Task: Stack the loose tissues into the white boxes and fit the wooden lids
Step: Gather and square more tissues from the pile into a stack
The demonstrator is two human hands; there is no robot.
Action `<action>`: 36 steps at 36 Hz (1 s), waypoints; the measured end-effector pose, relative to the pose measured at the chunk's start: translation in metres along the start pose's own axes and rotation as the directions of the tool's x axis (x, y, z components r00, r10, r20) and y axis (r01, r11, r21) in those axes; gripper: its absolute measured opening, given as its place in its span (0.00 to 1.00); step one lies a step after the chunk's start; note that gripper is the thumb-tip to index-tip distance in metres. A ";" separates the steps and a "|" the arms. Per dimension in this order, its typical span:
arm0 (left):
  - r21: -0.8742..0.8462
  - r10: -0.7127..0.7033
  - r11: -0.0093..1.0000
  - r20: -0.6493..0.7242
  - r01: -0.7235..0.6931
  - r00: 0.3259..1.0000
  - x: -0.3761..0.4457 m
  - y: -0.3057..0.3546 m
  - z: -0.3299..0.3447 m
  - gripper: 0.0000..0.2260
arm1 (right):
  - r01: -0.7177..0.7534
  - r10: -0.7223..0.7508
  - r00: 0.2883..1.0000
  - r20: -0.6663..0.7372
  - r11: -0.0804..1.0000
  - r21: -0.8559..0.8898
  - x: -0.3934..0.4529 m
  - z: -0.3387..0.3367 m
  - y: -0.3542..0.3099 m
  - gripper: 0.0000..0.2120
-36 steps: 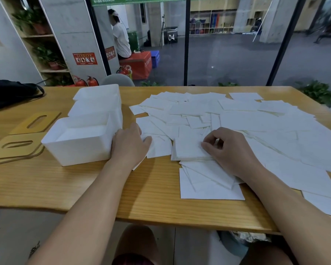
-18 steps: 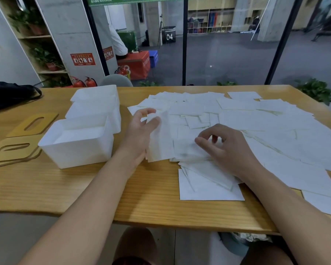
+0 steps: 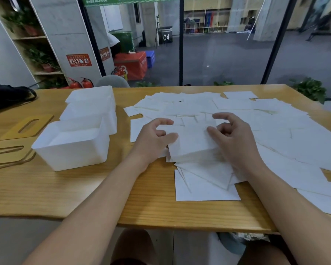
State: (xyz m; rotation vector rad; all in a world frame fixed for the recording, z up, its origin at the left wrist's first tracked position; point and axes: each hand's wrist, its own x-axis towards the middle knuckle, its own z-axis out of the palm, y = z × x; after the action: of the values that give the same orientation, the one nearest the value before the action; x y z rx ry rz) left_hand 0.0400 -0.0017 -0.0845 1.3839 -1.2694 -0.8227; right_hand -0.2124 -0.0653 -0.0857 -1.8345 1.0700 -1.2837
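A small squared stack of tissues [image 3: 191, 143] lies on the wooden table [image 3: 65, 190] in front of me. My left hand [image 3: 153, 139] is at the stack's left edge, thumb touching it, fingers arched above. My right hand [image 3: 232, 138] is at its right side, thumb on the top sheet, fingers curled in the air. Loose tissues [image 3: 256, 119] cover the table's right half. The nearest white box [image 3: 71, 155] stands to the left with tissues inside, two more white boxes [image 3: 92, 104] behind it. Wooden lids [image 3: 10, 150] with slots lie at the far left.
A black bag [image 3: 8, 96] lies at the table's back left corner. Several tissues [image 3: 204, 188] reach close to the front edge. A grey chair back [image 3: 113, 82] shows beyond the far edge, in front of a glass wall.
My left hand lifted a tissue from beside the box, carried it right and laid it on the stack. My right hand rose from flat on the stack to a curled pose.
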 end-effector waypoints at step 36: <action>0.775 0.099 0.627 -0.180 0.079 0.979 0.047 -0.030 -0.042 0.19 | 0.020 0.034 0.993 0.115 0.897 -0.442 -0.002 0.007 0.017 0.10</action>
State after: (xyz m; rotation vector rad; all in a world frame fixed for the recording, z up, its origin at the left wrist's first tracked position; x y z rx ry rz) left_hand 0.0969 -0.0399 -0.0967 2.0814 -1.5396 -0.0441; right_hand -0.2106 -0.0708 -0.1036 -2.2046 1.3845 -0.9594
